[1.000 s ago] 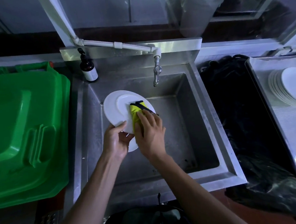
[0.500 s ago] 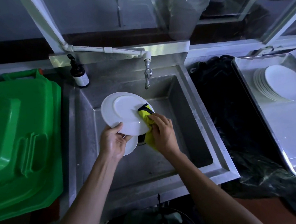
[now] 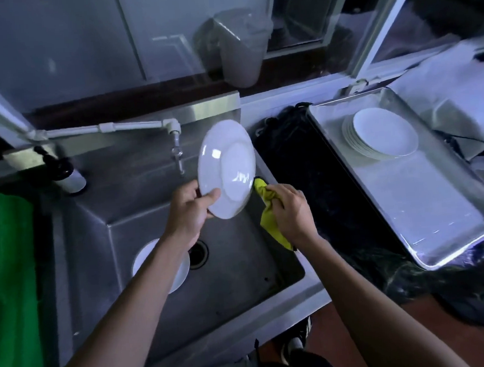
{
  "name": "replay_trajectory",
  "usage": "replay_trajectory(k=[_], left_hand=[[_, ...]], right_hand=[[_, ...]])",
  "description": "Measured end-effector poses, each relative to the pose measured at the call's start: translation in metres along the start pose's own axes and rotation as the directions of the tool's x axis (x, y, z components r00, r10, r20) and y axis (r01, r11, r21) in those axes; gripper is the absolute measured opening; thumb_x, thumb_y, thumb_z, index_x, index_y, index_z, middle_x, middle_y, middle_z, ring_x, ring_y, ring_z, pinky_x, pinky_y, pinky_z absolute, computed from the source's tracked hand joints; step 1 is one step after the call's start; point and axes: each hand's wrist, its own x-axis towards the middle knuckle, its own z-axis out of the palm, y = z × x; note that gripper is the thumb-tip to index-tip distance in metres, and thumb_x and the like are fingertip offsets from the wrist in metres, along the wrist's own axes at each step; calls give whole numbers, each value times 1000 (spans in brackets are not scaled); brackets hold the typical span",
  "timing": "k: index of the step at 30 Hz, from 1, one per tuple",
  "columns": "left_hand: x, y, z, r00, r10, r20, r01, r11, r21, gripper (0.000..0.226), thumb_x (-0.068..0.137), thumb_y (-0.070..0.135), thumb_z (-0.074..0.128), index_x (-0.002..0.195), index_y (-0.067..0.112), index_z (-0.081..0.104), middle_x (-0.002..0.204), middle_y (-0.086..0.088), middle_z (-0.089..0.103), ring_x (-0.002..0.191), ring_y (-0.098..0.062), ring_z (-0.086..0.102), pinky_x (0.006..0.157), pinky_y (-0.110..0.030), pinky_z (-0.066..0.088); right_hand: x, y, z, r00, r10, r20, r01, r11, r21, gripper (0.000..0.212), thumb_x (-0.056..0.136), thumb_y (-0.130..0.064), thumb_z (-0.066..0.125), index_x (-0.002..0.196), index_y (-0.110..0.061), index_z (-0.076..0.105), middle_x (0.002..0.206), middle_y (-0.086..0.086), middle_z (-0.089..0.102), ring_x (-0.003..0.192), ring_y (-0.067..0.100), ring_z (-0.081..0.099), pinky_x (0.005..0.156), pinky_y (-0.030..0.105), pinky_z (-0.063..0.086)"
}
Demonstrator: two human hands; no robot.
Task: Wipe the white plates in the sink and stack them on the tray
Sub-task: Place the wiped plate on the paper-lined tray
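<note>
The left hand (image 3: 189,210) has a closed grip on a white plate (image 3: 227,168), thumb over the near rim and fingers behind, holding it tilted up on edge above the sink (image 3: 139,207). The right hand (image 3: 290,211) is closed round a bunched yellow cloth (image 3: 268,210), whose upper tip touches the plate's lower right rim.

This plate looks ready to go across, so the step in hand is likely the carry to the tray (image 3: 444,226). To do it well, level the plate before it passes over the sink's right wall and the dark bag (image 3: 315,178) between sink and tray. A wet rim may slip, so the thumb should press firmly. Keep the cloth off the wiped face and clear of the path.

On the tray a stack (image 3: 380,135) of white plates sits at the far end, leaning a little left. Set the plate down flat and centred on the top one, not dropped, so the stack does not slide.

One more plate (image 3: 169,267) lies on the sink floor, just beside the drain (image 3: 197,253) and partly hidden under the left forearm; it is next for wiping.
</note>
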Motion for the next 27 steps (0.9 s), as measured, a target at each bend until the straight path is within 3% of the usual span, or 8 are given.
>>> replay_trajectory(k=[3, 5, 8, 12, 14, 16, 19, 27], left_hand=[[22, 1, 48, 994, 94, 59, -102, 983, 155, 7, 81, 12, 67, 85, 17, 71, 87, -5, 72, 81, -20, 64, 74, -38, 51], [35, 0, 85, 975, 193, 107, -217, 928, 303, 8, 83, 13, 63, 89, 11, 67, 86, -8, 70, 79, -15, 59, 70, -33, 46], [58, 2, 140, 932, 303, 197, -361, 764, 534, 14, 87, 14, 57, 90, 1, 63, 82, -19, 67, 70, -19, 58, 56, -36, 44], [89, 10, 220, 851, 412, 326, -503, 463, 729, 10, 92, 5, 58, 100, 5, 64, 74, -16, 63, 67, -36, 60, 50, -32, 40], [100, 16, 260, 794, 441, 419, -575, 317, 755, 26, 93, 5, 58, 116, 10, 68, 74, -20, 67, 66, -42, 64, 52, -41, 50], [110, 22, 296, 747, 439, 499, -626, 213, 750, 37, 93, 5, 57, 126, 20, 69, 79, -20, 72, 68, -43, 67, 55, -45, 54], [128, 23, 345, 724, 379, 576, -646, 80, 759, 53, 90, 4, 53, 134, 30, 64, 105, -11, 76, 91, -40, 70, 71, -43, 56], [161, -3, 437, 673, 201, 712, -721, -40, 692, 68, 88, -8, 40, 144, 29, 55, 142, 3, 61, 123, -32, 61, 98, -45, 52]], right_hand=[[8, 29, -30, 999, 37, -20, -37, 999, -9, 40, 94, -3, 49, 126, -17, 67, 131, 3, 64, 113, 31, 56, 95, 37, 45], [11, 49, -50, 998, 62, -32, -62, 998, 4, 40, 94, -5, 49, 127, -19, 67, 132, 2, 63, 114, 32, 56, 96, 39, 46], [15, 84, -82, 995, 84, -52, -83, 996, 21, 40, 94, -8, 48, 127, -20, 66, 133, 0, 62, 116, 28, 54, 93, 35, 44], [27, 129, -119, 991, 111, -74, -109, 994, 29, 37, 94, -7, 50, 126, -19, 67, 130, 1, 64, 116, 29, 55, 95, 35, 44], [32, 150, -135, 987, 102, -122, -97, 994, 45, 37, 89, -4, 52, 120, -13, 70, 122, 6, 69, 108, 32, 59, 91, 30, 43], [40, 172, -150, 987, 120, -106, -115, 992, 55, 37, 89, -2, 55, 121, -14, 70, 122, 5, 69, 109, 35, 59, 94, 37, 46], [51, 202, -171, 984, 155, -89, -150, 987, 62, 39, 90, -3, 56, 124, -17, 68, 126, 2, 67, 113, 34, 55, 97, 43, 46], [65, 263, -209, 974, 208, -88, -198, 974, 107, 44, 88, 2, 49, 124, -15, 68, 125, 2, 67, 111, 36, 56, 94, 42, 47]])
